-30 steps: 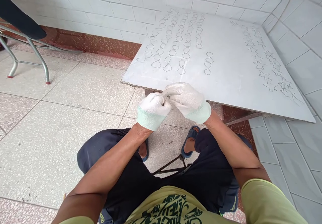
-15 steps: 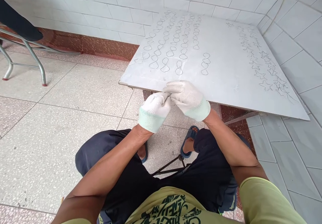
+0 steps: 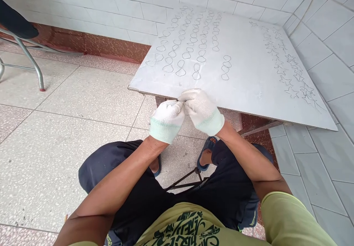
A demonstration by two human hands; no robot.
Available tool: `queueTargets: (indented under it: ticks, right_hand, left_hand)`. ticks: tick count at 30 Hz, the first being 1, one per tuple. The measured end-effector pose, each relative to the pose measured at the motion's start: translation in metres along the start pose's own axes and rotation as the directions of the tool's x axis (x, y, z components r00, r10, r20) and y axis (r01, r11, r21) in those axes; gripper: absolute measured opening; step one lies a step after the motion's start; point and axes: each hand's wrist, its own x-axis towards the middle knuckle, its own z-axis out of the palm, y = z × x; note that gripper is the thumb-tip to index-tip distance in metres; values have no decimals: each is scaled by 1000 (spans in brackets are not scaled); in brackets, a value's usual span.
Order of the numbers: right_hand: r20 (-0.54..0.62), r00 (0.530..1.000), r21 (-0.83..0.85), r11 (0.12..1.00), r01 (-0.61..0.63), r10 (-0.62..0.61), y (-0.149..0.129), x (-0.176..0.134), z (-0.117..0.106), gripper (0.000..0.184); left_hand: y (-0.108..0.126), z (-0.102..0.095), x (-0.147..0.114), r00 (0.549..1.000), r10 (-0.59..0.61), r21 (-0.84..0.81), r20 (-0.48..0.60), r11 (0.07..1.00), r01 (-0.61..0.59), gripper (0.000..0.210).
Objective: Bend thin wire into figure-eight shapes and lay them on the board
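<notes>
My left hand (image 3: 167, 116), in a white knitted glove with a mint cuff, is closed in a pinch just off the board's front edge. My right hand (image 3: 199, 107), gloved alike, meets it fingertip to fingertip and is closed as well. Between them is a thin wire (image 3: 184, 103), almost wholly hidden by the fingers. Beyond the hands, bent wire figure-eights (image 3: 196, 71) lie in rows on a white board (image 3: 243, 76). A longer wire piece with several loops (image 3: 226, 68) lies apart from those rows. Star-shaped wire pieces (image 3: 291, 91) overlap along the board's right side.
White tiled walls (image 3: 155, 11) border the board behind and at right. A metal-legged stool (image 3: 35, 67) stands at far left, with a dark-clothed leg (image 3: 15, 23) above it. Between my slippered feet is a dark tripod-like stand (image 3: 182, 181) on the speckled floor (image 3: 55, 157).
My right hand has drawn slightly in and turned, its fingers closer around the left fingertips. A figure-eight at the near end of its row looks closer to its neighbour. The view has shifted slightly.
</notes>
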Motion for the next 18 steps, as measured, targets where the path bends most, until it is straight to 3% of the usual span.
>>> queueTargets:
  ticks: [5, 11, 14, 18]
  right_hand:
    - [-15, 997, 15, 997, 76, -75, -1, -3, 4, 32]
    - [31, 998, 17, 999, 51, -52, -6, -2, 3, 29]
    - [92, 995, 11, 999, 44, -45, -2, 3, 0, 25]
    - [122, 993, -3, 1000, -4, 4, 3, 6, -13, 25]
  left_hand:
    - [3, 5, -11, 994, -31, -127, -101, 992, 18, 35]
    - [9, 7, -19, 984, -34, -139, -175, 990, 10, 36]
    - [9, 9, -15, 992, -51, -120, -116, 992, 37, 38]
    - [13, 0, -3, 985, -170, -115, 36, 978, 173, 29]
